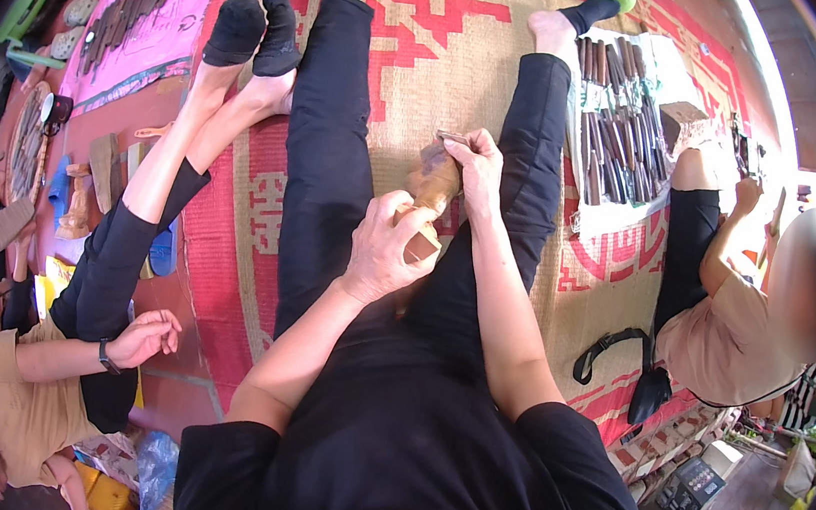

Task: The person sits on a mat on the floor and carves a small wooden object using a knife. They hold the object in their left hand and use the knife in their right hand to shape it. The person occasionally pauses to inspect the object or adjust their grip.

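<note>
Between my thighs I hold a carved wooden figure (433, 182), pale brown with a darker upper part. My left hand (391, 245) wraps round its squared lower end. My right hand (479, 170) is at the far end, its thumb and fingers pinching a small thin flat piece (454, 137) against or just over the wood. What that piece is, and whether it touches the figure, cannot be made out. Both my legs stretch out on the mat on either side of the figure.
Carving chisels (624, 129) lie in rows on a white sheet at right; more tools (128, 22) lie on a pink sheet at far left. People sit close on both sides. A black strapped pouch (651, 394) lies right on the red-patterned mat (583, 305); a wooden carving (76, 202) stands left.
</note>
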`<action>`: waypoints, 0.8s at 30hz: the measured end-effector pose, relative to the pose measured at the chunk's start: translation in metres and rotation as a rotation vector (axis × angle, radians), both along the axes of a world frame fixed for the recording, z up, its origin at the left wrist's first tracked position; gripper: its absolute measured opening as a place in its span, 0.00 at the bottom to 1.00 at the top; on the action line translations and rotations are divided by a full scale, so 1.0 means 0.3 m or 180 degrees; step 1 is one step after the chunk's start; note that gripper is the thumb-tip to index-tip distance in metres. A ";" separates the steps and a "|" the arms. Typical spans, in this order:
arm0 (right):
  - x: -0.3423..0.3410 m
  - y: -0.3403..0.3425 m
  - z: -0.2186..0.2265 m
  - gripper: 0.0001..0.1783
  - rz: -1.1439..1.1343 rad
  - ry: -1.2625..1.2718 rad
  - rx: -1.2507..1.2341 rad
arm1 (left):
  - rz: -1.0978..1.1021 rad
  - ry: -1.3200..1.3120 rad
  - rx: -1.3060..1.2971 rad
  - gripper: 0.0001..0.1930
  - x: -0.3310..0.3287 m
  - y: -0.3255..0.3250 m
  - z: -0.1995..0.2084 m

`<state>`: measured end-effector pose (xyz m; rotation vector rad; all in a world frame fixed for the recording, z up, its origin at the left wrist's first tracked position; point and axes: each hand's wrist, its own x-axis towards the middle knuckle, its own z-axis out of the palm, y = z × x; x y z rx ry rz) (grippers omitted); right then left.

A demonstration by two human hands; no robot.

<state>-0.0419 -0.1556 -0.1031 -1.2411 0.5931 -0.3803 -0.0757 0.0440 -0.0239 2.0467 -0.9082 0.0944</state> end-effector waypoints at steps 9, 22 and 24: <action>0.079 -0.062 -0.015 0.07 -0.0610 0.0243 0.0167 | 0.0109 0.0052 -0.0106 0.32 0.010 -0.008 0.005; 0.117 -0.040 -0.024 0.07 -0.0083 0.0652 -0.1198 | 0.0125 0.0096 -0.0196 0.32 0.022 -0.002 -0.003; 0.121 -0.050 -0.027 0.06 -0.0476 0.0229 -0.0024 | 0.0180 0.0172 -0.0222 0.32 0.036 0.007 -0.005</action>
